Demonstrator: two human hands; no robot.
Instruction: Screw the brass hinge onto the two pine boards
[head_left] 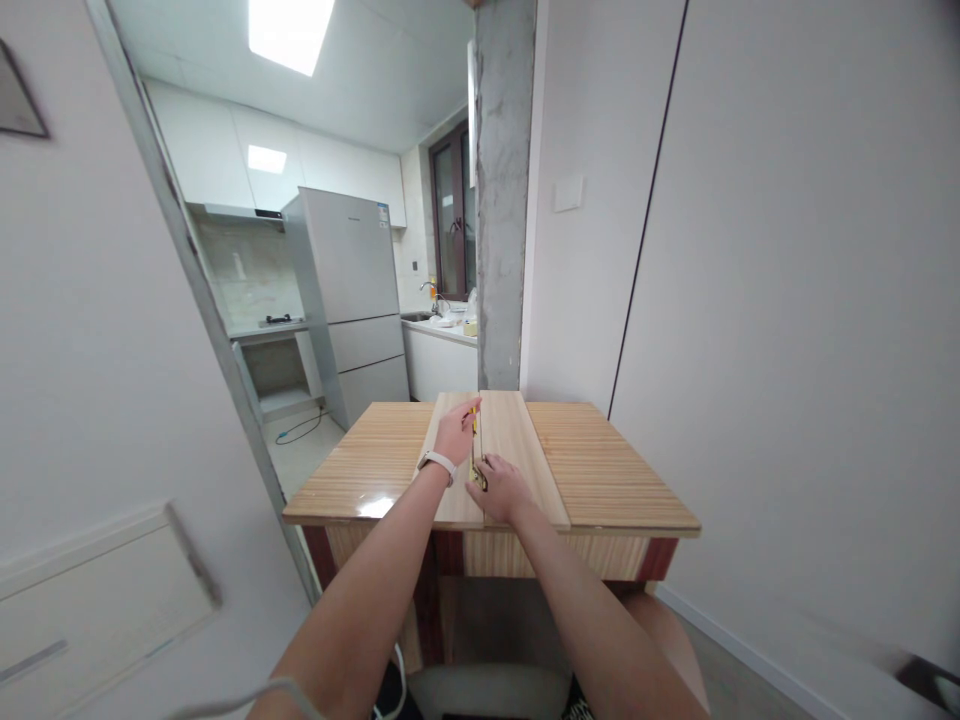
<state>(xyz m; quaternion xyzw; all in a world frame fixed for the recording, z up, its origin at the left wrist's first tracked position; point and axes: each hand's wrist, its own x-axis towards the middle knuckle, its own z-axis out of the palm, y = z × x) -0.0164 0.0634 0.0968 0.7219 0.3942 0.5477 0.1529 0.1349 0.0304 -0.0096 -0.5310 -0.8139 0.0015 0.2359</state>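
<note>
Both my hands are over the light wooden boards [517,440] that lie across the middle of the table. At the far end, my left hand [454,432], with a pale watch strap [438,461] at the wrist, has its fingers closed round the yellow part of a slim yellow-and-dark tool [475,418]. Nearer to me, my right hand [505,486] is curled at the tool's near end, where a yellowish piece with a dark curved edge shows by the thumb. Thin dark lines run between the hands along the boards' seam. The tool's exact kind is too small to make out.
The striped wooden table [615,460] stands before me, with a white wall [750,300] to its right. Behind it are a grey concrete pillar [504,200], a silver refrigerator [349,270] and a kitchen counter with a sink [417,317]. A cable [300,432] lies on the floor.
</note>
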